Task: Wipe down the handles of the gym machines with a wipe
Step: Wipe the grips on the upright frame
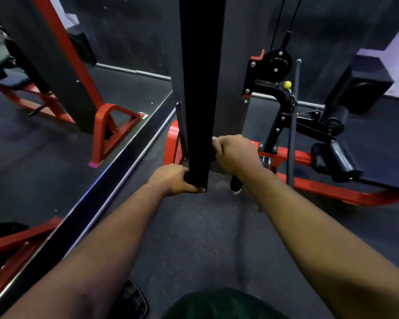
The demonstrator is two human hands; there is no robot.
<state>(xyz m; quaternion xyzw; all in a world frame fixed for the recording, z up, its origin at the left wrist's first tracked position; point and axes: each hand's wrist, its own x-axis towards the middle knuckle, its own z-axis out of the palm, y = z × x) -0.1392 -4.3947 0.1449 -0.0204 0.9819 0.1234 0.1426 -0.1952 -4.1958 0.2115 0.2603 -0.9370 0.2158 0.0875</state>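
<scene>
Head camera: a person stands over a cable machine in a dark-floored gym, both bare forearms stretched forward. The left hand (174,179) curls round the bottom end of a long black strap or pad (199,93) hanging straight down in the middle of the view, apparently steadying it. The right hand (236,153) grips the same black piece slightly higher on its right edge, fingers wrapped, thumb on top. A black handle end with a pale cap (236,186) pokes out below the right wrist. No wipe can be made out; it may be hidden inside a fist. Behind, the machine's red base frame (332,187) and pulley bracket (271,70) stand beside a wall mirror (55,100).
</scene>
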